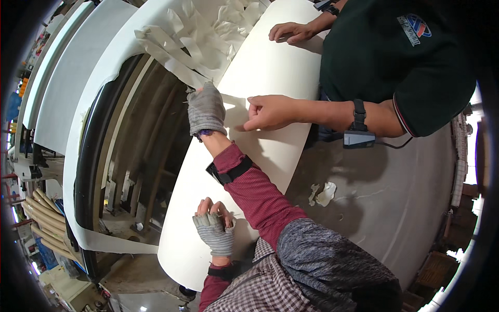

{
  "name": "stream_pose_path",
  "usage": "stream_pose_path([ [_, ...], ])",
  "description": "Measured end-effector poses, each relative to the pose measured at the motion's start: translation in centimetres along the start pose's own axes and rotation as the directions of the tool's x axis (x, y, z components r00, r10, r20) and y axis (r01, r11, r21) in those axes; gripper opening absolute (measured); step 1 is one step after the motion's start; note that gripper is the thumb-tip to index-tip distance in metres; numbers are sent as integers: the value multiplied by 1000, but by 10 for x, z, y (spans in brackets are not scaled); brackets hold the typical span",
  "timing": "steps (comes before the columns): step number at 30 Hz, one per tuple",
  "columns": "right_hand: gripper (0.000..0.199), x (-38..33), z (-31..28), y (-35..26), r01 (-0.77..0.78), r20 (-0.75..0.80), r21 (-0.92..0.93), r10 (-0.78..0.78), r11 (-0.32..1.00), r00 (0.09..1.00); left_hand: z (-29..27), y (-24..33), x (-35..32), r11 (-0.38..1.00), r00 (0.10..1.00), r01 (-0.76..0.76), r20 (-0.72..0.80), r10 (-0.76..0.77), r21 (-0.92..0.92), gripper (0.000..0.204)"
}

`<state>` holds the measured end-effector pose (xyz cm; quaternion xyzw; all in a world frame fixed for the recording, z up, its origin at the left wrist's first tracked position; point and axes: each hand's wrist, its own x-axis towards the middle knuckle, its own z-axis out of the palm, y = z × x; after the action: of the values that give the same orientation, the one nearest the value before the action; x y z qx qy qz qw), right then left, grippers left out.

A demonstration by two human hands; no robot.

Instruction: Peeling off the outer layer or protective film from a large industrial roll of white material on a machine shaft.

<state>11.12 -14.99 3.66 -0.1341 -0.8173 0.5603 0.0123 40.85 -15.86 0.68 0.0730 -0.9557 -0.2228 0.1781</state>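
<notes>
A large white roll of sheet material [195,177] runs diagonally in front of me. My right hand [206,110], in a grey fingerless glove, is closed over its far-left side at the end of a long white strip [169,62]. Its fingertips are mostly hidden by the glove. My left hand [214,229], in a striped grey fingerless glove, rests on the near part of the roll with bent fingers apart, holding nothing I can see. A co-worker's hand [270,112], fingers curled, is on the roll just right of my right hand.
Crumpled white strips [221,28] are heaped at the far end. Left of the roll stands a machine with a black curved bar [86,182] and white sheet over it. The co-worker's other hand [296,32] lies on the roll. White scraps [326,194] lie on the floor.
</notes>
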Motion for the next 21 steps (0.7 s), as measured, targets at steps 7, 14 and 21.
stream_pose_path([
  [7,15,-2,41,-26,109,4,96,-110,989,994,-2,-3,2,1000,998,31,47,-31,2,40],
  [14,11,13,69,-58,110,-30,342,-106,933,994,-8,2,5,999,996,33,87,-33,-3,40],
  [21,14,37,109,-89,48,-166,261,-4,964,986,-9,-2,3,999,990,52,128,-53,17,39],
])
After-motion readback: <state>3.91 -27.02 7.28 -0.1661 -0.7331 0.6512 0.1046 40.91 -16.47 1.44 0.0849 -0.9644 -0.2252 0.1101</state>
